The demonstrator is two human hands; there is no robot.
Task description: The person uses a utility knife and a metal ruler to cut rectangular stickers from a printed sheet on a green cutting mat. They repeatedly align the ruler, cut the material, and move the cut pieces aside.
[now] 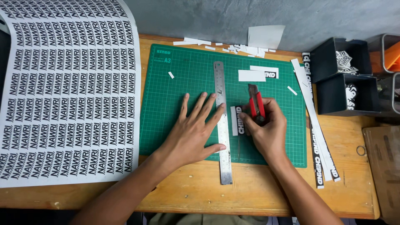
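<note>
- Left hand (195, 132) spread flat on the green cutting mat (175, 121), fingers wide, fingertips pressing the steel ruler (223, 125) near its middle.
- Steel ruler lying lengthwise across the mat, upper end near the mat's far edge, lower end past the near edge onto the wooden table (258, 191).
- Right hand (266, 129) just right of the ruler, fingers curled tight around a red utility knife (256, 104), dark blade end pointing toward the far edge.
- Small printed sticker strip (236, 121) on the mat, touching the ruler's right side, under the right thumb tip.
- Two cut white pieces (256, 74) near the mat's far right corner, small slivers scattered elsewhere on it.
- Paper scraps (246, 49) piled along the table's far edge, against the grey wall.
- Long printed strips (316, 133) lying beside the mat's right edge, reaching toward the near edge.
- Large printed sticker sheet (66, 87) draped over the table's left side.
- Two dark open boxes (343, 83) at the far right corner, holding cut stickers.
</note>
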